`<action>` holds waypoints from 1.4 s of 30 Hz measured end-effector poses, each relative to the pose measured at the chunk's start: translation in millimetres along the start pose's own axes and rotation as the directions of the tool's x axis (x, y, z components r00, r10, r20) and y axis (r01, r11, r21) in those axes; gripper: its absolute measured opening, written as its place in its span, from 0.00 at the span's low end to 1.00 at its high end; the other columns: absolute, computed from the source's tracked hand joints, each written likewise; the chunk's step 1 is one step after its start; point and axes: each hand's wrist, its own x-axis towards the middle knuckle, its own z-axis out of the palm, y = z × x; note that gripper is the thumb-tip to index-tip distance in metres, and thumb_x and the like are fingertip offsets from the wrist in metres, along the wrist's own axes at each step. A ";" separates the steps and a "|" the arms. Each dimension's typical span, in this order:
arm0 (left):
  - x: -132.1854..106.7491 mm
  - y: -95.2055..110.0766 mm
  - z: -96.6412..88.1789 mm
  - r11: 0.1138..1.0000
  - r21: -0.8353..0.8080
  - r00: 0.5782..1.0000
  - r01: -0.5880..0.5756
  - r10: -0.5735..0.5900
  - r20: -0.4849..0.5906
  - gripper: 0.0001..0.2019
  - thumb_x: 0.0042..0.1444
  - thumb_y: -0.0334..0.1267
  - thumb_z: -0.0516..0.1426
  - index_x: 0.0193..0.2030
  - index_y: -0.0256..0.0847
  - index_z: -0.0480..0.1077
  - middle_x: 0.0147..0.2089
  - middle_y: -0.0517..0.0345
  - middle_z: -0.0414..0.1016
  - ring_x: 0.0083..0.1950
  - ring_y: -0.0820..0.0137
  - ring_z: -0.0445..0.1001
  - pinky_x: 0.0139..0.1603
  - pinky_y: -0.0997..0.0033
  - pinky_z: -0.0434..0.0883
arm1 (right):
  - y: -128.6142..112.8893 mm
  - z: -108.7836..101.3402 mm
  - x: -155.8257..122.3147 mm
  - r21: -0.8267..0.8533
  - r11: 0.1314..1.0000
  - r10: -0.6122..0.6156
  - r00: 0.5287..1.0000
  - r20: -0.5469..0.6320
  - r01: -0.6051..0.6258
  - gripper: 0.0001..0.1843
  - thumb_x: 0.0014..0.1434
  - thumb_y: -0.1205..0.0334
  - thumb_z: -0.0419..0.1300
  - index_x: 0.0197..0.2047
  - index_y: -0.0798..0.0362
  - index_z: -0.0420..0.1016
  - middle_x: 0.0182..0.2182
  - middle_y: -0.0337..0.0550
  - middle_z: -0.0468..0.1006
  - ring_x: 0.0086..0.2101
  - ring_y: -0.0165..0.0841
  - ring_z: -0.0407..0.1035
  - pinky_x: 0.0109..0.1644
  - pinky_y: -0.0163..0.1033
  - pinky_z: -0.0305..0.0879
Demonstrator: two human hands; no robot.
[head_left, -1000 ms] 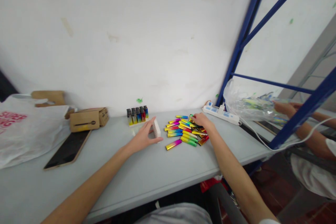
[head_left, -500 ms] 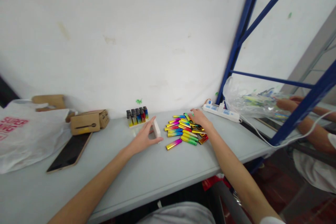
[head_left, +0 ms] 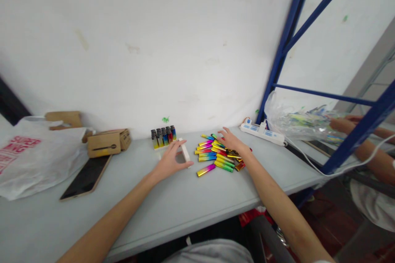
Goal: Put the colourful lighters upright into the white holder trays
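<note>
My left hand (head_left: 169,162) grips a small white plastic tray (head_left: 185,153), stood on its edge on the table, with the thumb at the near end and fingers at the far end. Just behind that hand, several lighters (head_left: 163,137) with black tops stand upright in rows. To the right lies a loose pile of shiny, rainbow-coloured lighters (head_left: 212,154), mostly yellow fading to pink, blue or green. Over the pile's far right side is my right hand (head_left: 233,139), its fingers apart and nothing visible in them. It hides some of the pile.
A white power strip (head_left: 262,132) lies at the wall beside a blue metal frame (head_left: 274,65). Beyond are a clear plastic bag (head_left: 296,117) and another person's arm (head_left: 370,152). On the left are a cardboard box (head_left: 106,143), a phone (head_left: 84,178) and a white bag (head_left: 46,160).
My right hand has lifted slightly and shifted left over the pile, its fingers spreading more. My left hand keeps hold of the white tray. The whole view has shifted slightly.
</note>
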 end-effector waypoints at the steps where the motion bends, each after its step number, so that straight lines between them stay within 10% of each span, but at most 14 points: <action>1: 0.3 0.4 0.2 1.000 0.008 0.999 -0.007 0.007 -0.032 0.40 0.51 0.55 0.70 0.68 0.50 0.62 0.69 0.47 0.58 0.72 0.52 0.63 0.66 0.50 0.75 | 0.7 1.1 -0.6 -0.002 1.000 0.023 1.000 -0.004 -0.023 0.27 0.74 0.49 0.51 0.68 0.54 0.69 0.70 0.58 0.64 0.67 0.46 0.63 0.68 0.46 0.62; 8: 0.9 -7.8 0.5 0.981 0.193 0.981 -0.014 0.051 -0.189 0.29 0.51 0.53 0.70 0.52 0.45 0.64 0.74 0.45 0.46 0.76 0.52 0.57 0.67 0.53 0.72 | -15.5 2.4 -2.8 0.018 0.999 -0.026 0.999 -0.043 0.027 0.27 0.74 0.49 0.50 0.70 0.49 0.68 0.72 0.57 0.61 0.71 0.49 0.54 0.72 0.58 0.56; 15: 0.1 -23.2 -4.5 0.938 0.340 0.997 -0.061 0.040 0.066 0.21 0.61 0.61 0.60 0.44 0.43 0.68 0.62 0.45 0.69 0.65 0.54 0.70 0.69 0.52 0.67 | -60.2 3.2 -9.1 0.032 0.989 -0.149 0.987 0.068 0.147 0.34 0.76 0.41 0.41 0.76 0.46 0.57 0.77 0.50 0.51 0.75 0.47 0.44 0.74 0.69 0.41; 20: -0.5 -17.6 -11.9 0.919 0.382 0.993 -0.099 0.064 0.102 0.21 0.65 0.58 0.56 0.51 0.42 0.71 0.58 0.45 0.74 0.63 0.54 0.72 0.68 0.49 0.68 | -66.1 5.1 -7.4 -0.001 0.987 -0.157 0.970 0.186 0.161 0.31 0.76 0.43 0.40 0.70 0.46 0.69 0.75 0.50 0.57 0.72 0.49 0.52 0.72 0.69 0.47; 29: -8.0 -24.7 -28.0 0.838 0.541 0.984 -0.070 -0.030 0.175 0.26 0.62 0.46 0.58 0.66 0.44 0.71 0.67 0.42 0.70 0.70 0.49 0.67 0.72 0.46 0.64 | -55.7 -13.4 -3.0 0.042 0.968 -0.249 0.962 0.111 0.246 0.26 0.77 0.50 0.46 0.49 0.55 0.83 0.49 0.54 0.83 0.49 0.40 0.77 0.59 0.41 0.65; 42: -2.2 -33.4 -32.6 0.821 0.556 0.979 -0.131 0.017 0.204 0.21 0.71 0.50 0.51 0.65 0.48 0.74 0.51 0.44 0.74 0.52 0.56 0.75 0.59 0.54 0.73 | -51.1 2.1 -9.6 0.019 0.989 -0.145 0.978 0.148 0.144 0.33 0.73 0.36 0.47 0.72 0.43 0.66 0.69 0.54 0.67 0.68 0.50 0.59 0.71 0.60 0.52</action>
